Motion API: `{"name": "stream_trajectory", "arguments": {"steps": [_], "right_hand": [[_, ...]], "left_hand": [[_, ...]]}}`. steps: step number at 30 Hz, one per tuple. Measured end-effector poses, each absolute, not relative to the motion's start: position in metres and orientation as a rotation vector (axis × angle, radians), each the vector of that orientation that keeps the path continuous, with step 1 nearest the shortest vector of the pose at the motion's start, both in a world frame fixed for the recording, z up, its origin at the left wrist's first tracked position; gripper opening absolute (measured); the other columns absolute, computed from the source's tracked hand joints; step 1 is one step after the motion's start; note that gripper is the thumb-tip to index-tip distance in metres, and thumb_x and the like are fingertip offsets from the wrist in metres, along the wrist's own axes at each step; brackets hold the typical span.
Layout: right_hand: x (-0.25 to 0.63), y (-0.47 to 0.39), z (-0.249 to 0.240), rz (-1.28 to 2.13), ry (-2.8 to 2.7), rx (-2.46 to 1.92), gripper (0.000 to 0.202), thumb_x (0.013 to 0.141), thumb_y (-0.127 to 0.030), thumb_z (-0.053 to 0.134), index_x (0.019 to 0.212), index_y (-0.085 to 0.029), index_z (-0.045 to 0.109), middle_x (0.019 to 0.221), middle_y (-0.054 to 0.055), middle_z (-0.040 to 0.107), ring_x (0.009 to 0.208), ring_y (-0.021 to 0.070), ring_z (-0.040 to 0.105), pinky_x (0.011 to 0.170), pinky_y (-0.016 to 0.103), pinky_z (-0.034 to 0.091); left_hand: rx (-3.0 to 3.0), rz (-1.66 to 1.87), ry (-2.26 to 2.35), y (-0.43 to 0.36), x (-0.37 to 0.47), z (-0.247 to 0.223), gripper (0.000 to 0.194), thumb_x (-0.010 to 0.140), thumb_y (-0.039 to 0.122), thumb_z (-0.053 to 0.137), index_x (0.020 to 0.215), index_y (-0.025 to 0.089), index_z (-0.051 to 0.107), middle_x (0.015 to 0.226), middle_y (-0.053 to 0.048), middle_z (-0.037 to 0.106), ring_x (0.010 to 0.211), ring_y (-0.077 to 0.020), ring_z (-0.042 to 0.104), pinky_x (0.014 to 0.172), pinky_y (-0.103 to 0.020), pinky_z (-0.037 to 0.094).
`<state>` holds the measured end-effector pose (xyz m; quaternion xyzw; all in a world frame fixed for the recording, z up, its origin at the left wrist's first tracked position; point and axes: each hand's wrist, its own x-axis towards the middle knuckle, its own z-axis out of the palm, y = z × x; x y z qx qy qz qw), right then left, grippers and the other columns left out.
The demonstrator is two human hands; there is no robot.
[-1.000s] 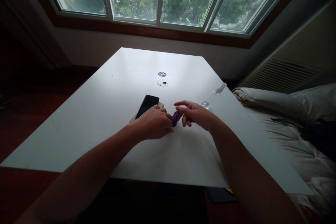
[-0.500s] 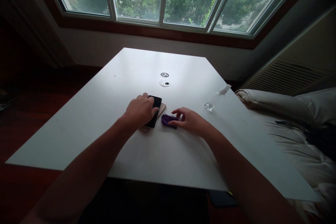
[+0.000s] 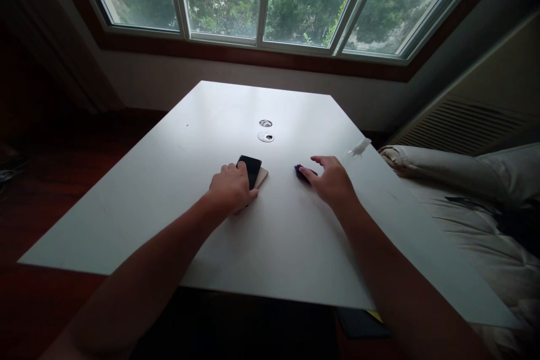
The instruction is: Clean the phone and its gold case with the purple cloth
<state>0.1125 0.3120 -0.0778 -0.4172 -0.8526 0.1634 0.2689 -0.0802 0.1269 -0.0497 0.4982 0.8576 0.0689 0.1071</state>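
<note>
My left hand (image 3: 232, 187) lies over a dark phone (image 3: 252, 166), its fingers curled on top and its thumb at the right edge. A beige flat slab (image 3: 262, 177), perhaps another phone, sticks out at an angle beneath it. To the right, my right hand (image 3: 333, 180) has a small bunched purple cloth (image 3: 299, 171) between thumb and fingers, with the index finger stretched out above it. Part of the cloth is hidden by the thumb. Behind this hand shows the white top of a clear spray bottle (image 3: 360, 147); the hand covers the rest.
Both hands are over a white table (image 3: 143, 208). Two round metallic discs (image 3: 265, 137) sit in the table's middle, beyond the hands. A padded light seat (image 3: 455, 180) borders the table on the right. Windows (image 3: 223, 0) rise behind it.
My right hand has moved right and away from me, and the purple cloth has gone with it from beside the phone. My left hand has shifted slightly toward me, its thumb now at the phone's edge.
</note>
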Motion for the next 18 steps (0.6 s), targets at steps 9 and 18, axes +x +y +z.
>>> {"name": "stream_trajectory", "arguments": {"steps": [9,18], "right_hand": [[0.087,0.255,-0.081,1.368,-2.345,-0.834,0.046,0.088,-0.059,0.067,0.113,-0.02,0.07,0.09,0.007,0.077,0.07,0.02,0.072,0.06,0.031,0.055],[0.087,0.251,-0.08,1.913,-2.179,-0.833,0.043,0.091,-0.058,0.066,0.108,-0.018,0.07,0.094,0.01,0.077,0.064,0.0154,0.07,0.038,0.018,0.04]], "left_hand": [[1.502,0.314,2.512,0.127,-0.087,-0.051,0.062,0.077,0.048,0.066,0.127,0.016,0.047,0.122,-0.023,0.063,0.112,-0.0397,0.06,0.09,-0.049,0.048],[1.537,0.567,2.496,0.129,-0.094,-0.053,0.06,0.075,0.047,0.073,0.123,0.021,0.048,0.118,-0.017,0.064,0.109,-0.0366,0.06,0.082,-0.042,0.05]]}}
